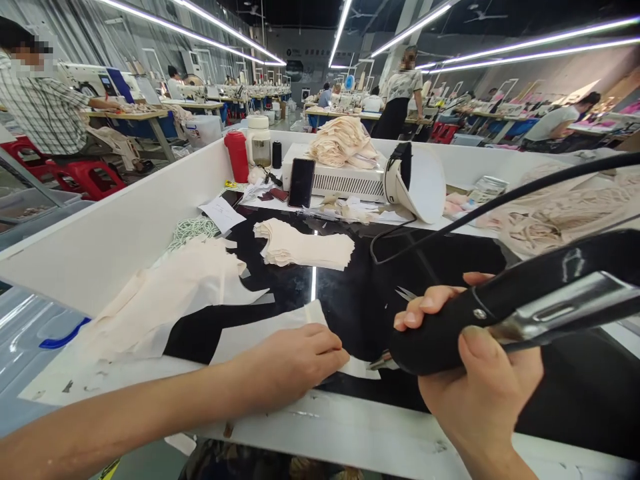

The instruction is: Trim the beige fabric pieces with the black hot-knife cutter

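Observation:
My left hand (305,363) rests low in the middle, fingers pinched on a pale fabric piece (265,333) lying on the black glossy work surface (350,293). My right hand (480,373) is wrapped round a black hand tool (440,333) with a long metal strip along its side. A short metal tip (383,363) shows below its rounded nose, close to the right end of the fabric piece. Two thin pointed metal blades (405,293) show by the right fingers; whether they are held is unclear. Beyond lies a neat stack of cream fabric pieces (305,247).
More cream pieces (175,287) spread at left. Behind stand a red cup (236,157), a phone (301,183), a white vented box (340,177) topped by a fabric pile (345,143), and a white lamp shade (420,183). A black cable (480,210) arches across the right. Co-workers sit and stand beyond.

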Demonstrator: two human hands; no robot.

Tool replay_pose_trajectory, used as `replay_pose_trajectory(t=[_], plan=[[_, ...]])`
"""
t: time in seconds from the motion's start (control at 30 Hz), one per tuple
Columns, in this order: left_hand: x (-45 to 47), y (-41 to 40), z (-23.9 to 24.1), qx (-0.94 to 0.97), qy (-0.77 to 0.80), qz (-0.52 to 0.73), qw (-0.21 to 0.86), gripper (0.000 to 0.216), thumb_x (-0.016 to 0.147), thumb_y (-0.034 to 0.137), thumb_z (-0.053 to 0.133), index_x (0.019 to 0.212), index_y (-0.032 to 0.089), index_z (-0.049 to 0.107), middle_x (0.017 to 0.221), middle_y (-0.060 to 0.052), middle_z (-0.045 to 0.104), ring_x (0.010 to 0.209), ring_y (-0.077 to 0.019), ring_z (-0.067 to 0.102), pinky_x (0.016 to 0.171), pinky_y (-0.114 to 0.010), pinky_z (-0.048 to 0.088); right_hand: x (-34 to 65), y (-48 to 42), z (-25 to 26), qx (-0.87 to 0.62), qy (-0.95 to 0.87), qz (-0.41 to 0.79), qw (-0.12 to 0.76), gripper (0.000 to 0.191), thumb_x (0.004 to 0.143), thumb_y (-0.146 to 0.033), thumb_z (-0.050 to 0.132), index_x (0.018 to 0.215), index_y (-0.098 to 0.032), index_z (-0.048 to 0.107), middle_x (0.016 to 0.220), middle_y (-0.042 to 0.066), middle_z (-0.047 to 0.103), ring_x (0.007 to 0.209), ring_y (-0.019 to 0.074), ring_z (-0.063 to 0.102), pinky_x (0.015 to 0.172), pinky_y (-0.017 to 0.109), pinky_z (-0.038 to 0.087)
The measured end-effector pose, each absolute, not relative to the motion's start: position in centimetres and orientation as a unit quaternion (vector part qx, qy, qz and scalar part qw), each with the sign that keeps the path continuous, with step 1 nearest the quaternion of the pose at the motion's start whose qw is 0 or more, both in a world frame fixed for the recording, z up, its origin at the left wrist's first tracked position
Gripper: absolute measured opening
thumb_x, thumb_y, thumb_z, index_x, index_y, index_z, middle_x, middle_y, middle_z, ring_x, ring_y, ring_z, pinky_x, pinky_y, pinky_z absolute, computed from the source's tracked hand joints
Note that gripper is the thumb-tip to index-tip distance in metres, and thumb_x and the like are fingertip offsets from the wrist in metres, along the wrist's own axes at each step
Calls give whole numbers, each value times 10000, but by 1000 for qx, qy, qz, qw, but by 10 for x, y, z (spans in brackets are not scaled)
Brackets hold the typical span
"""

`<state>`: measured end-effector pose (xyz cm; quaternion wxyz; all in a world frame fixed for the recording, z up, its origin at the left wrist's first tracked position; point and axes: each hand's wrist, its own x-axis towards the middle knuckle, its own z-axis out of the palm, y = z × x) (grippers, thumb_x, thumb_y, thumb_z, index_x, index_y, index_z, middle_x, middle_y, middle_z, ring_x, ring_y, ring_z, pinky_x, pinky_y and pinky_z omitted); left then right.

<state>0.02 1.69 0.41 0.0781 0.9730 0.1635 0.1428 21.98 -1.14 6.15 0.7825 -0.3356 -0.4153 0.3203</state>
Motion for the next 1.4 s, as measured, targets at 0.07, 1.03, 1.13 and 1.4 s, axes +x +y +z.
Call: replay_pose_trajectory(t=[0.07,1.03,1.13,1.4], plan=[[-2,17,1,975,167,132,66,368,1042,-27,579,1365,110,689,1286,-144,758,1199,-266,723,1067,-363,635,219,-13,59,-333,-421,316,782,491,812,-442,1024,1180,-280,743,828,-39,750,634,156,700,607,294,642],[-10,10,-5,963,179,181,85,439,1084,-7,509,1463,166,648,1302,-127,701,1235,-255,683,1062,-347,645,196,7,55,-299,-427,349,779,439,896,-441,967,1218,-302,703,895,-64,743,668,131,698,659,289,616],[-9,9,-5,959,195,190,83,524,1033,-49,505,1460,199,681,1284,-127,670,1223,-262,665,1066,-366,639,196,7,55,-307,-430,353,772,385,922,-388,937,1214,-306,699,896,-65,745,670,130,699,655,288,620],[-7,9,-7,954,199,213,74,571,999,-86,486,1428,191,742,1232,-133,637,1121,-248,652,1058,-383,633,193,13,57,-305,-423,341,782,467,876,-436,935,1229,-297,664,872,-68,716,641,141,678,629,308,591]])
